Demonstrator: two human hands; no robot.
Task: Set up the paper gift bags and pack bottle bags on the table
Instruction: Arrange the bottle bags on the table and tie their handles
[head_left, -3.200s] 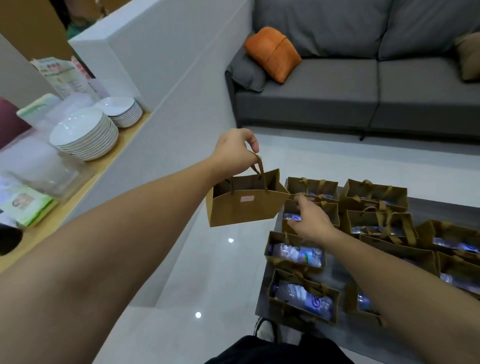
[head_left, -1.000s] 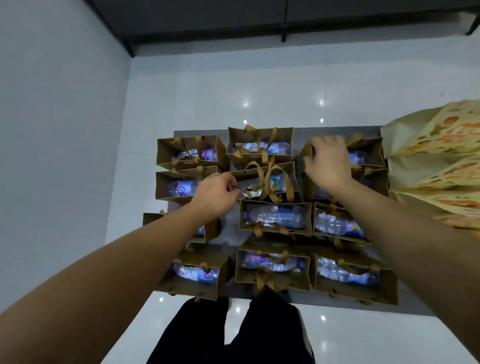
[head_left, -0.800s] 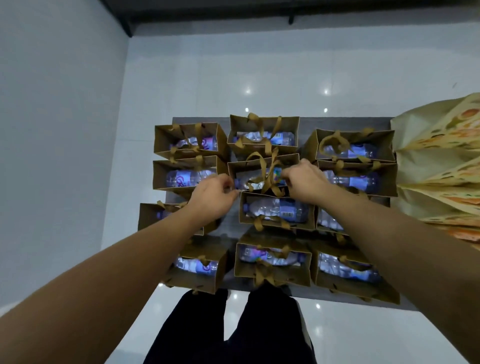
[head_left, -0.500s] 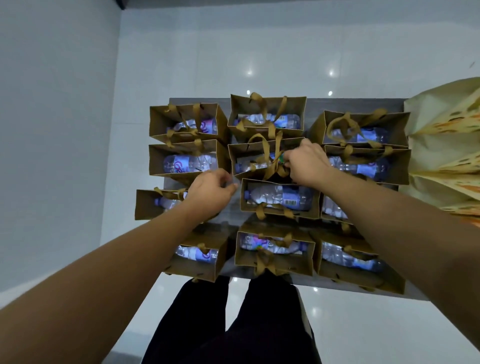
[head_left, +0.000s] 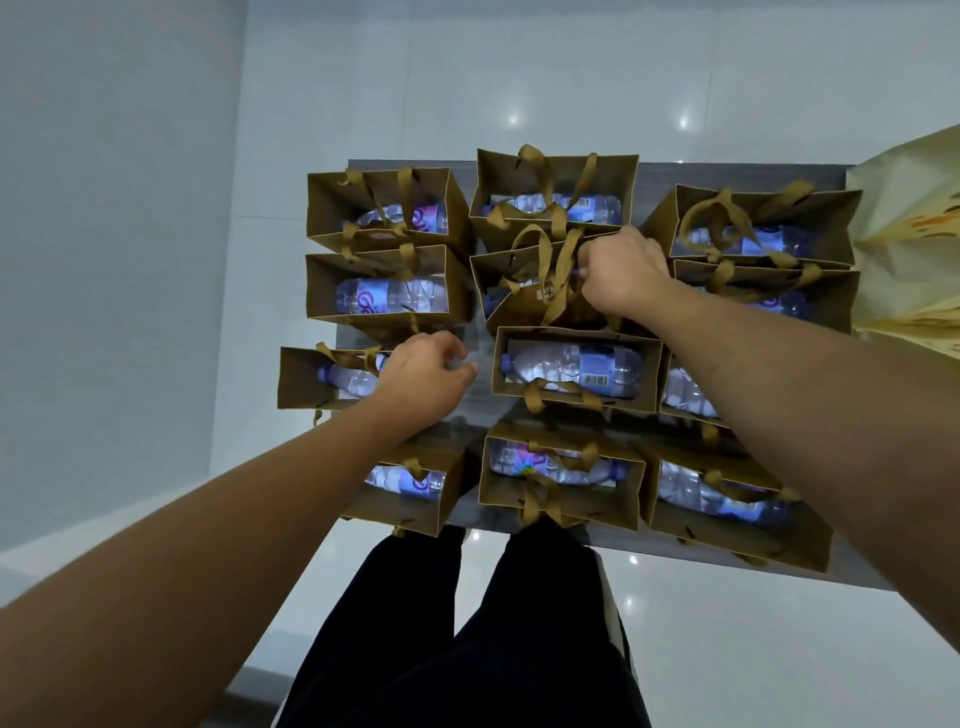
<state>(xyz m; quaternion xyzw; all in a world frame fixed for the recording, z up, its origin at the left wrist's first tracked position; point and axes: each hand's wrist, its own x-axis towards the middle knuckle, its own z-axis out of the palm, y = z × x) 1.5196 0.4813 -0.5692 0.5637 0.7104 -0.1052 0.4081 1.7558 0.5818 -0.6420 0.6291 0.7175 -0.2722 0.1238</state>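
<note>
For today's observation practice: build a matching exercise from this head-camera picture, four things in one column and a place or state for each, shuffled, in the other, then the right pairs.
Things:
1. right hand
2. left hand
3. yellow patterned bag
4. barcode bottle

Places or states:
A. at the table's right edge
B. lying in the middle column's third paper bag
C. gripping ribbon handles
D. over the bare gap between bags, holding nothing visible

Pairs: 1-C, 2-D, 3-A, 4-B
</note>
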